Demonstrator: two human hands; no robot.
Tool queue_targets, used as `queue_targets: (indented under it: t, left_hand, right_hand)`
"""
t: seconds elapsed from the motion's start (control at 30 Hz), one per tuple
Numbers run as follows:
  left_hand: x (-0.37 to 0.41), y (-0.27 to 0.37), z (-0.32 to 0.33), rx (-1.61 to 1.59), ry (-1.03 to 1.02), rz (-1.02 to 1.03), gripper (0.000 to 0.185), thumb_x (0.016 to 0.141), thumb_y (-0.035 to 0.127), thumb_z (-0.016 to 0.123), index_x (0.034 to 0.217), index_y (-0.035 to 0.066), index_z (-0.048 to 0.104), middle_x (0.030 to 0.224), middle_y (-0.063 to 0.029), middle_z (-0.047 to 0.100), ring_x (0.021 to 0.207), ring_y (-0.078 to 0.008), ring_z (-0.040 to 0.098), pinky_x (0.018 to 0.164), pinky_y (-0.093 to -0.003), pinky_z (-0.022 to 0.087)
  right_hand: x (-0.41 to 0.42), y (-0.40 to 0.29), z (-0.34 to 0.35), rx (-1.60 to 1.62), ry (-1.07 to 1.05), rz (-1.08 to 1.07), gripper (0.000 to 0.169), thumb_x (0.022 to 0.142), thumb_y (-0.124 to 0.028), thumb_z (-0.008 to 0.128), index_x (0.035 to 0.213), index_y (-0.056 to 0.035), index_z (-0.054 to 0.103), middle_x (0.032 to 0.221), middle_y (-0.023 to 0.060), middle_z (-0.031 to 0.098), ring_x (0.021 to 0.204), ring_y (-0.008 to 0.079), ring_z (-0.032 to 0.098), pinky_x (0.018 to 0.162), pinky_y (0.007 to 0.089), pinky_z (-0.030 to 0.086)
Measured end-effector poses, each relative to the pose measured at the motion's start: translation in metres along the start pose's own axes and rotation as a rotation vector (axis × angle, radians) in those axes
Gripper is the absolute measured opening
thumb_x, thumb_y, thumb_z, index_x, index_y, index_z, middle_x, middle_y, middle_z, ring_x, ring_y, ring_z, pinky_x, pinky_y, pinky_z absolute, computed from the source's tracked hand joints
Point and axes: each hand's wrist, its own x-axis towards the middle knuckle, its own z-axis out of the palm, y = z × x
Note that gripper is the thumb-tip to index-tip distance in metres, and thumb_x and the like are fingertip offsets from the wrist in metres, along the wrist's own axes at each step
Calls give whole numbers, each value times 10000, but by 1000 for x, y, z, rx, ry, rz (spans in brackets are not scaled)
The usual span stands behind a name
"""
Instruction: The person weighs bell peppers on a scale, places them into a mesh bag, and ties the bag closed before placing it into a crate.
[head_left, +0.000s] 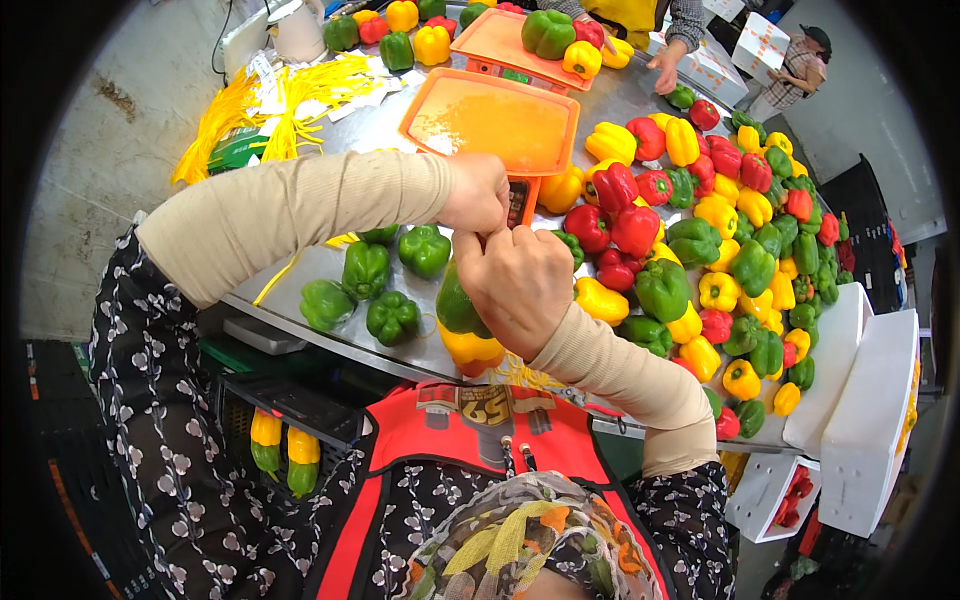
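Note:
My left hand (480, 191) and my right hand (517, 289) meet with curled fingers, pinching at the top of a pepper bundle (459, 304) by the table's near edge. Whatever thin material they grip is hidden by the fingers. In the bundle, a green bell pepper sits above a yellow one (469, 345), with some red at the bottom. Whether it hangs or rests on the metal table (337, 341) I cannot tell. Several loose green bell peppers (366, 268) lie left of the bundle. Thin yellow strands (521, 373) lie at its lower right.
An orange-topped scale (487, 120) stands just beyond my hands, a second scale (517, 45) behind it. Mixed bell peppers (712, 217) cover the right side. Yellow netting with tags (300, 97) lies left. Another person's hand (665, 66) is across the table. A black crate (300, 409) holds paired peppers.

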Motion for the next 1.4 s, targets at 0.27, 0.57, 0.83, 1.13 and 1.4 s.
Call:
queue_targets:
  t: [0.27, 0.57, 0.83, 1.13, 1.4]
  left_hand:
    - [-28, -46, 40, -850, 93, 123, 125, 805, 24, 679, 915, -30, 706, 830, -48, 694, 767, -93, 628, 712, -227, 499]
    - [-38, -43, 95, -623, 649, 513, 130, 811, 8, 705, 928, -40, 679, 922, -101, 668, 834, -136, 643, 735, -259, 532]
    - [-37, -33, 99, -371, 795, 518, 135, 774, -52, 684, 877, -18, 603, 911, -121, 644, 841, -218, 642, 756, -292, 503]
    - [-29, -38, 100, -315, 858, 609, 177, 739, -65, 673, 871, 2, 574, 895, -135, 641, 848, -286, 634, 737, -334, 507]
    - [-33, -42, 103, -300, 878, 574, 184, 724, -72, 672, 858, 5, 573, 880, -126, 643, 840, -280, 631, 741, -335, 505]
  right_hand:
    - [-23, 28, 34, 619, 433, -119, 118, 720, -73, 660, 829, -67, 615, 747, 50, 585, 652, 212, 561, 589, 336, 424]
    - [-40, 1, 40, 1673, 366, 791, 62, 856, -34, 674, 885, 7, 638, 778, 45, 634, 715, 89, 580, 642, 227, 464]
    - [-41, 24, 40, 1677, 362, 736, 71, 870, -9, 635, 938, 4, 648, 864, 61, 639, 799, 104, 591, 732, 232, 469]
    - [-37, 46, 54, 1079, 316, 175, 294, 735, 16, 693, 1011, -85, 690, 900, 69, 629, 860, 243, 604, 743, 322, 466]
    - [-35, 41, 52, 898, 330, 153, 177, 729, -30, 694, 878, -71, 606, 846, 53, 587, 804, 257, 546, 732, 342, 381]
